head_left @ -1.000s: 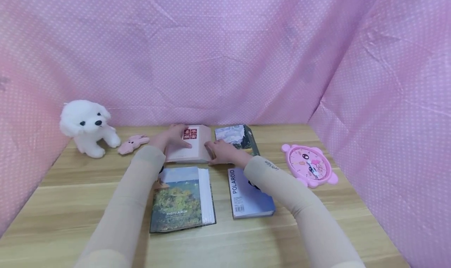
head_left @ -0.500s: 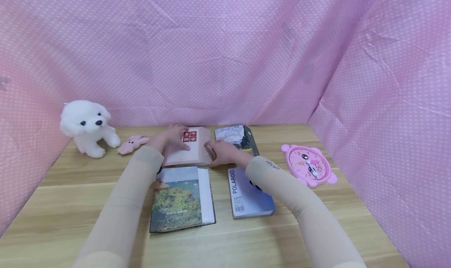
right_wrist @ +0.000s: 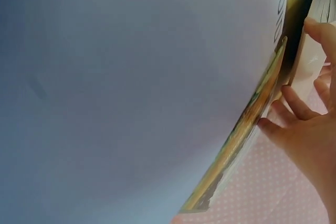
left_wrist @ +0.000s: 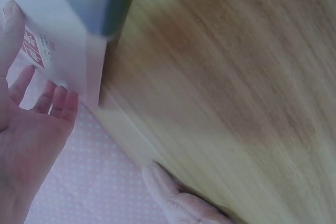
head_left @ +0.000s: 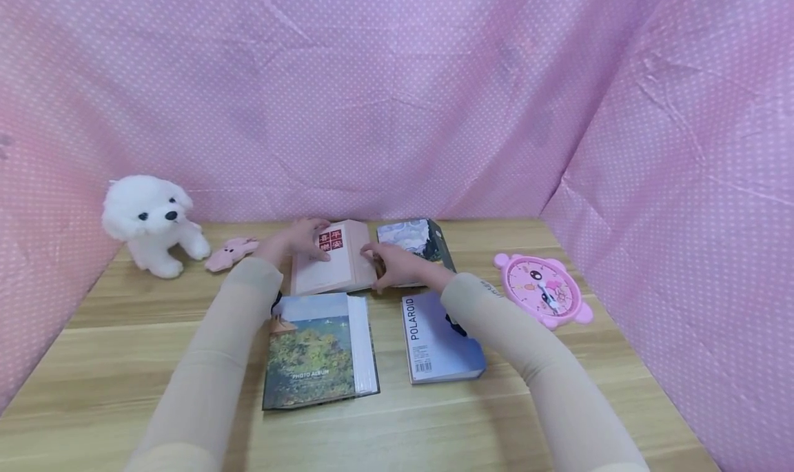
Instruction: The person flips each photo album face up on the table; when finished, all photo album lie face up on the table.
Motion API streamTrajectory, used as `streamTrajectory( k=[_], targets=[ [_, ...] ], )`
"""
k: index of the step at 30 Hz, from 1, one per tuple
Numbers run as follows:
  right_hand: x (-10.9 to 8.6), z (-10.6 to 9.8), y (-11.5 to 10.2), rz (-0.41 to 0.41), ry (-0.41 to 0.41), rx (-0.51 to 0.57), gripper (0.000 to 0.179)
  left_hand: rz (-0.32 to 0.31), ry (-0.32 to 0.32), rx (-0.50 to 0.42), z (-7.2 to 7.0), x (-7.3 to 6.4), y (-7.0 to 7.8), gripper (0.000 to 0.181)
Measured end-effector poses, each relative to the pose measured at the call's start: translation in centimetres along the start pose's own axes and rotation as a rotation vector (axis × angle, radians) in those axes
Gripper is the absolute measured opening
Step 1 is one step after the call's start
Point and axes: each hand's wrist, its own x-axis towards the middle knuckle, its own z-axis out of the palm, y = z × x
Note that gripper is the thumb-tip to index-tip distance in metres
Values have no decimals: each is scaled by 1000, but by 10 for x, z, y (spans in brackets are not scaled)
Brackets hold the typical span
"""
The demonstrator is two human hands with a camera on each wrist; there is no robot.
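A pale pink album with red character squares (head_left: pixel 331 264) lies at the back middle of the table. My left hand (head_left: pixel 296 241) rests at its left side, thumb over the cover; in the left wrist view the fingertips (left_wrist: pixel 59 92) meet its edge. My right hand (head_left: pixel 400 264) reaches to its right side, thumb at the near corner. In the right wrist view, those fingers (right_wrist: pixel 296 103) are spread between the pink album's side and the edge of a painting-covered album (head_left: pixel 406 239). That album lies just to the right, partly behind my right hand.
Nearer lie a landscape-covered photo album (head_left: pixel 313 351) and a blue POLAROID album (head_left: pixel 440 348). A white plush dog (head_left: pixel 151 224) and small pink plush (head_left: pixel 231 253) sit at left. A pink clock (head_left: pixel 542 289) lies right. Pink dotted cloth (head_left: pixel 397 114) walls the table (head_left: pixel 124 382).
The pink album first slid slightly toward me, then turned a little, its near right corner shifting right. Both hands stayed at its sides.
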Motion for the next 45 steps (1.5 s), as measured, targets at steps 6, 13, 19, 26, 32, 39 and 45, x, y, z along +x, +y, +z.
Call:
streamTrajectory(
  k=[6,13,19,26,32,39,45],
  targets=[
    [-3,-8,1,-63,22,63,73,-18,14,-65,-2,1,0,90],
    [-4,-12,1,-102,13,167,64,-20,14,-63,-4,4,-1,89],
    [-4,-11,1,-106,-4,245,59,15,23,-123,-7,10,-6,76],
    [-6,-12,-4,-109,9,333,57,27,66,-192,-15,13,1,60],
    [-7,-14,-9,-111,85,334,55,68,69,-209,-22,13,12,65],
    [-8,-18,-18,-158,157,312,52,107,105,-255,-29,9,25,74],
    [-7,-19,-22,-259,167,346,51,81,140,-296,-33,7,31,76]
  ],
)
